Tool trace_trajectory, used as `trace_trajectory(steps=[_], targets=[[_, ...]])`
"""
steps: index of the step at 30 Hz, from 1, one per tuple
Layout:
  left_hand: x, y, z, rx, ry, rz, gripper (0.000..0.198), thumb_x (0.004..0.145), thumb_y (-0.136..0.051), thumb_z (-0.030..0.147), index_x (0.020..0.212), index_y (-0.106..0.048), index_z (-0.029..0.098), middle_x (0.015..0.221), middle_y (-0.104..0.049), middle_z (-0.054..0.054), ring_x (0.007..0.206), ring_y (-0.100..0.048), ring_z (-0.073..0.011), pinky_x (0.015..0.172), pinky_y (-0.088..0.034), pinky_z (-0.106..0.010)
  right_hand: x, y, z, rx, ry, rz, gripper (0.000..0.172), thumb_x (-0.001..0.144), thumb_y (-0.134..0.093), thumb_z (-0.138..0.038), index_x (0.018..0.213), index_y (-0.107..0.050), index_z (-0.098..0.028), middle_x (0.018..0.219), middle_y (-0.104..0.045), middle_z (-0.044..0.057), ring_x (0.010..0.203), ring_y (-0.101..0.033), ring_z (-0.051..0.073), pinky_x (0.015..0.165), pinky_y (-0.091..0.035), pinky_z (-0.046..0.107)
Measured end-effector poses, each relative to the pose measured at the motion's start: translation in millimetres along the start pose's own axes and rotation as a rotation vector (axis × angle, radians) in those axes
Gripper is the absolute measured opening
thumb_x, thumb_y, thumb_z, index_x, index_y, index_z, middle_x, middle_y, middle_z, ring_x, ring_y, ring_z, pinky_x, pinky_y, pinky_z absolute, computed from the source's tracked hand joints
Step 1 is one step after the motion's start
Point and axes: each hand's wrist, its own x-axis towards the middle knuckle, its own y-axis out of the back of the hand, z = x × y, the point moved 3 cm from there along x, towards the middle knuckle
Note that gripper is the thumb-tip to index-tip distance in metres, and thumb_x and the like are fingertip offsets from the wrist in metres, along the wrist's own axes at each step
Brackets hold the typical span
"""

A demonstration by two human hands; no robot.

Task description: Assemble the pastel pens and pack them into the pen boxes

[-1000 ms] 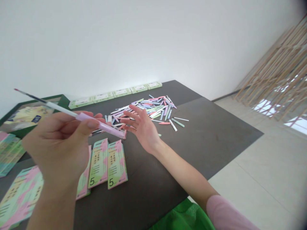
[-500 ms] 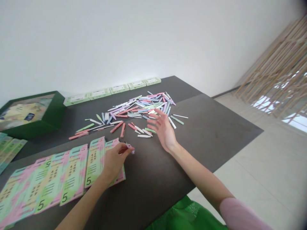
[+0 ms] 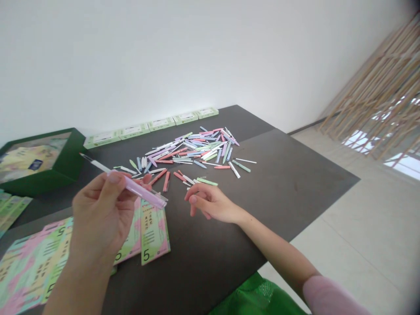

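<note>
Two hands were in view. What had just changed?

— The left hand had risen from the cards and was raised above them, carrying a slim tool.

How was that tool held?

— Firmly grasped: thumb and fingers closed around its lilac barrel. Its white shaft and dark tip slanted up and to the left, and its clear end pointed right. It was held in the air over the table, not resting on anything.

And the right hand?

— Released and empty, turned palm down, its fingers loosely curled. It lay just beside the nearest loose sticks. Whether its fingertips touched the table could not be told.

What lay farther out?

— The pastel sticks formed a loose heap, with strays scattered toward the cards, which were printed with a large 5. Beyond them, a row of pale green boxes lined the far edge, and a green tray stood at far left. A pink sleeve covered the right upper arm.
</note>
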Motion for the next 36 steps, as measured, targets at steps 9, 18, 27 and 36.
trace_trajectory(steps=[9, 18, 27, 36], targets=[[0.6, -14.2, -15.0, 0.132, 0.148, -0.181, 0.012, 0.081, -0.063, 0.035, 0.082, -0.059, 0.024, 0.072, -0.074, 0.001, 0.076, -0.073, -0.0198, 0.075, -0.059, -0.035, 6.0, 4.8, -4.0, 0.007, 0.065, 0.192, 0.034, 0.088, -0.053, -0.05, 0.085, -0.057, -0.017, 0.069, -0.065, -0.001, 0.042, -0.051, 0.004, 0.041, -0.039, 0.016], [23.9, 1.4, -58.0, 1.065, 0.042, -0.499, 0.035, 0.088, -0.035, 0.055, 0.084, -0.049, 0.023, 0.058, -0.061, 0.0, 0.054, -0.061, -0.0211, 0.057, -0.043, -0.032, 6.1, 23.4, 17.2, 0.006, -0.012, 0.294, 0.026, 0.087, -0.054, -0.043, 0.084, -0.058, -0.017, 0.077, -0.066, 0.0, 0.05, -0.059, 0.006, 0.046, -0.044, 0.017], [29.5, -5.4, -81.5, 1.632, 0.062, -0.98, 0.031, 0.085, -0.055, 0.041, 0.101, -0.061, 0.016, 0.086, -0.072, -0.015, 0.084, -0.069, -0.033, 0.071, -0.046, -0.036, 25.5, 36.1, 19.0, -0.602, 0.014, 0.289, 0.018, 0.089, -0.057, -0.038, 0.095, -0.06, -0.02, 0.081, -0.07, 0.0, 0.062, -0.06, 0.011, 0.062, -0.04, 0.023], [11.2, -16.4, -62.4, 1.689, -0.012, -1.143, 0.039, 0.091, -0.05, 0.042, 0.121, -0.054, 0.017, 0.094, -0.072, -0.015, 0.091, -0.07, -0.0343, 0.071, -0.047, -0.036, 63.8, 18.9, 19.2, -0.757, -0.053, 0.148, 0.032, 0.09, -0.055, -0.049, 0.098, -0.063, -0.018, 0.082, -0.071, 0.003, 0.076, -0.063, 0.016, 0.066, -0.035, 0.025]])
